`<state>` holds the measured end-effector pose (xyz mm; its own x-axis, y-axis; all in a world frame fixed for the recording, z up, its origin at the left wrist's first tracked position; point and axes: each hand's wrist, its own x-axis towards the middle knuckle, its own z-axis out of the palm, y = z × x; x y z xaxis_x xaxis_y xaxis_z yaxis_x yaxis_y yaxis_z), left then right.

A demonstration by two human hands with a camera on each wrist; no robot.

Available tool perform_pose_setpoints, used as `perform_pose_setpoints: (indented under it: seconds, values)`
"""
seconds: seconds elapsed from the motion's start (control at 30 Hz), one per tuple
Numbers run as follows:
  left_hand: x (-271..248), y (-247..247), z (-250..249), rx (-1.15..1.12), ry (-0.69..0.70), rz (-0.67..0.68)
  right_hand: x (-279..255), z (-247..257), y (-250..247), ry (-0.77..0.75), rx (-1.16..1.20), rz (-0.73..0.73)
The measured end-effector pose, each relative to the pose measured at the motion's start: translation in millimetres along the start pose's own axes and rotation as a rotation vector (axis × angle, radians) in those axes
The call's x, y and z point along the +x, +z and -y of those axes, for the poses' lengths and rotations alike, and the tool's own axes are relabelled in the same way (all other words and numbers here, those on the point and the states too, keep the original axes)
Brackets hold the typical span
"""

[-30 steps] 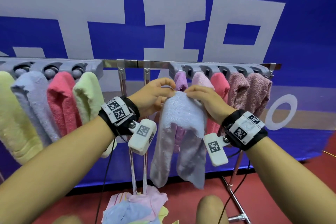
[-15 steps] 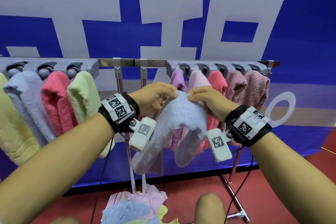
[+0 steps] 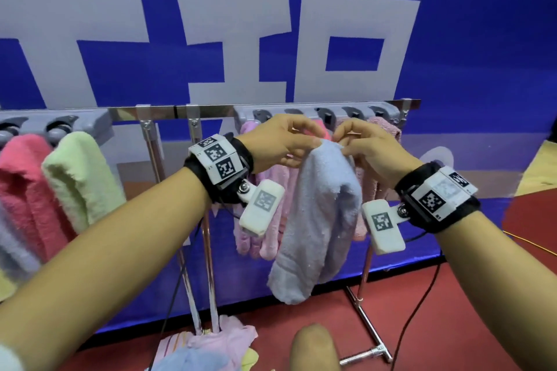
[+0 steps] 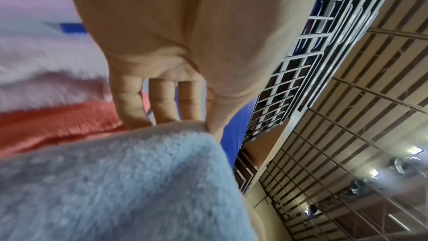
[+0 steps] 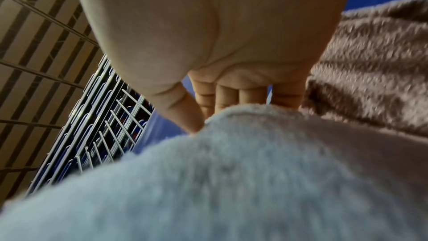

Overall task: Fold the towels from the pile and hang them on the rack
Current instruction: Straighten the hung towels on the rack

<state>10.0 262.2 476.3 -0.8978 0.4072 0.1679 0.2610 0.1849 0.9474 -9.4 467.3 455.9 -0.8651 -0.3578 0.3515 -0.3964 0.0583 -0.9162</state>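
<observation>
While raised together, both hands (image 3: 325, 147) (fingers curled) pinch the towel (image 3: 319, 220).

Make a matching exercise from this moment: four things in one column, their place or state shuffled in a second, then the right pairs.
Things:
1. light blue towel
2. green towel
3. towel pile
4. left hand

Places or states:
A. lies on the red floor by the rack's legs
B. hangs on the rack's left part
C. pinches the top fold from one side
D. held up in front of the rack, drooping

Pairs: 1-D, 2-B, 3-A, 4-C
</observation>
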Motion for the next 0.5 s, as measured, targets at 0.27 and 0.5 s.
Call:
perform_pose_setpoints:
  seconds: [0.27,0.5]
  values:
    - [73,78,-12,-0.183,0.038,-0.022,-14,0,-77,0.058,0.032,-0.123]
    - [118,123,-6,-0.104,0.049,-0.001,-11,-22,-143,0.074,0.046,-0.224]
